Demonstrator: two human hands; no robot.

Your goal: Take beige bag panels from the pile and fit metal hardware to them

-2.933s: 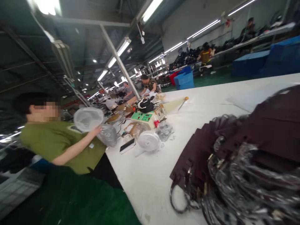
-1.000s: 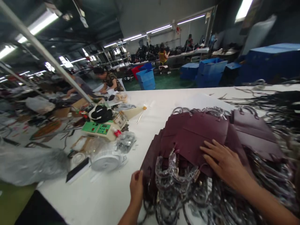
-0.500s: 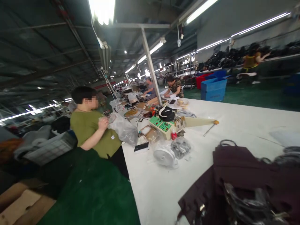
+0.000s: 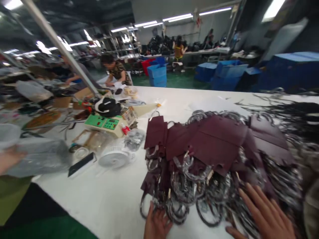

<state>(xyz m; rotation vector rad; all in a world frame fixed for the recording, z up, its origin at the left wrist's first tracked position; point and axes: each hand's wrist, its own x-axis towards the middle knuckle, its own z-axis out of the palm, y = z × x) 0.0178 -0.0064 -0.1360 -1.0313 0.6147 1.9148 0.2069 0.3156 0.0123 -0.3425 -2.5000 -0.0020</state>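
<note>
A heap of dark maroon flat bag pieces [image 4: 219, 142] with plastic-wrapped ring handles [image 4: 189, 189] lies on the white table [image 4: 104, 199]. My left hand [image 4: 156, 224] rests at the near left edge of the heap, fingers spread on the wrapped handles. My right hand [image 4: 265, 214] lies flat on the handles at the lower right, fingers stretched out. Neither hand holds anything.
A green-faced machine [image 4: 104, 123], a white round fan [image 4: 113, 159], a black flat device [image 4: 81, 164] and clear plastic bags [image 4: 37, 159] sit to the left. A co-worker's hand [image 4: 8, 159] shows at the far left edge. Blue crates [image 4: 157, 75] and other workers stand beyond the table.
The view swung back down from the co-worker to the heap. Both my hands are in view again, lower on the heap's near edge than one second ago.
</note>
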